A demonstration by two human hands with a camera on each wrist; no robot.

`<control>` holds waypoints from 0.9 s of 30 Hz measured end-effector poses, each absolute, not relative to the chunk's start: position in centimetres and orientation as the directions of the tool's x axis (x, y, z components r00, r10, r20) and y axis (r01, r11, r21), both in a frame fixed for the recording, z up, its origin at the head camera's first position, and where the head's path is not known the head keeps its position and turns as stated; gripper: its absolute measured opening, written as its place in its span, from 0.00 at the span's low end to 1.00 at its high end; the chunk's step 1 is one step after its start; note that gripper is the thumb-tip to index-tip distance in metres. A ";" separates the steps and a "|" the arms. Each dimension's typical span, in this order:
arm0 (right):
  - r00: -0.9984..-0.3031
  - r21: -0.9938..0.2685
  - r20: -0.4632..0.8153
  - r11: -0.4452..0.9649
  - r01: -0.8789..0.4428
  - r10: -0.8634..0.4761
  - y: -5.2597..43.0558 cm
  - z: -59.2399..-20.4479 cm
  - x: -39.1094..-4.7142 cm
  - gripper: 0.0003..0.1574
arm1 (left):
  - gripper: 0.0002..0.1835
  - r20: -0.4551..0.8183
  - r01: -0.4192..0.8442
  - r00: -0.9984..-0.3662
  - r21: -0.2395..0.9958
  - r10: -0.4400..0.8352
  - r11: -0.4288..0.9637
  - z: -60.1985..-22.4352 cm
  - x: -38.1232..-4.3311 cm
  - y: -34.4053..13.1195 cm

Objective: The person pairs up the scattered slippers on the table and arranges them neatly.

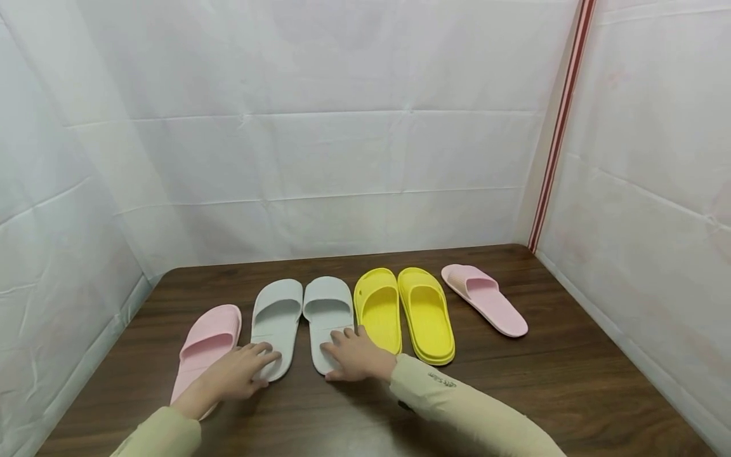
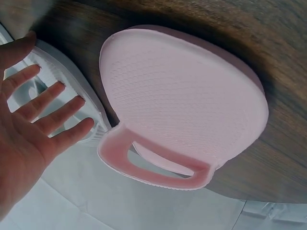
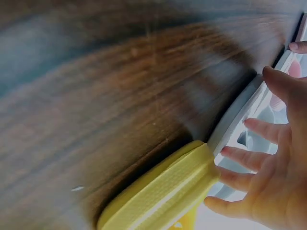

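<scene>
Two white slippers lie side by side on the table, the left one slightly apart from the right one at the heel. My left hand is at the heel of the left white slipper, and its fingers look spread and loosely extended in the left wrist view. Over the heel of the other white slipper is my right hand, fingers spread too. Neither hand grips anything; whether the fingertips touch the slippers I cannot tell. Under the left forearm, a pink slipper is partly hidden.
Two yellow slippers, one beside the right hand and another, stand right of the white pair. A second pink slipper lies angled farther right. White sheeting hangs behind and beside the dark wooden table.
</scene>
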State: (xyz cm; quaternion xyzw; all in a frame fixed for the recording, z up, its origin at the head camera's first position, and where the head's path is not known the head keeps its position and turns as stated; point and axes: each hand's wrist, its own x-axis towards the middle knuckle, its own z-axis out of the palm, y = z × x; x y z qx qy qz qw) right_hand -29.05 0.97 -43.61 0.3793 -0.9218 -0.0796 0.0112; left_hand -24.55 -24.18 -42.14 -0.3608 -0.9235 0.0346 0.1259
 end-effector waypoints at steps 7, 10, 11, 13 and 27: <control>-0.698 -0.034 0.011 0.697 -0.716 -0.716 3.6 -42.8 -30.0 0.32 | 0.24 0.232 0.640 -0.725 -0.121 0.649 0.758 -42.0 -24.4 -24.7; -0.697 -0.100 0.077 0.690 -0.717 -0.713 5.4 -42.4 -30.8 0.30 | 0.23 0.256 0.635 -0.734 -0.072 0.629 0.769 -41.8 -24.4 -25.0; -0.698 -0.121 0.097 0.687 -0.716 -0.710 6.0 -42.2 -31.1 0.29 | 0.22 0.267 0.634 -0.735 -0.054 0.623 0.771 -41.8 -24.5 -25.1; -0.701 -0.162 0.138 0.682 -0.713 -0.700 7.3 -41.9 -31.8 0.28 | 0.20 0.300 0.636 -0.731 -0.026 0.613 0.771 -41.5 -24.6 -25.4; -0.790 -0.130 0.332 0.805 -0.579 -0.515 17.7 -39.7 -37.2 0.23 | 0.20 0.384 0.469 -0.839 0.147 0.387 0.871 -38.6 -26.5 -30.0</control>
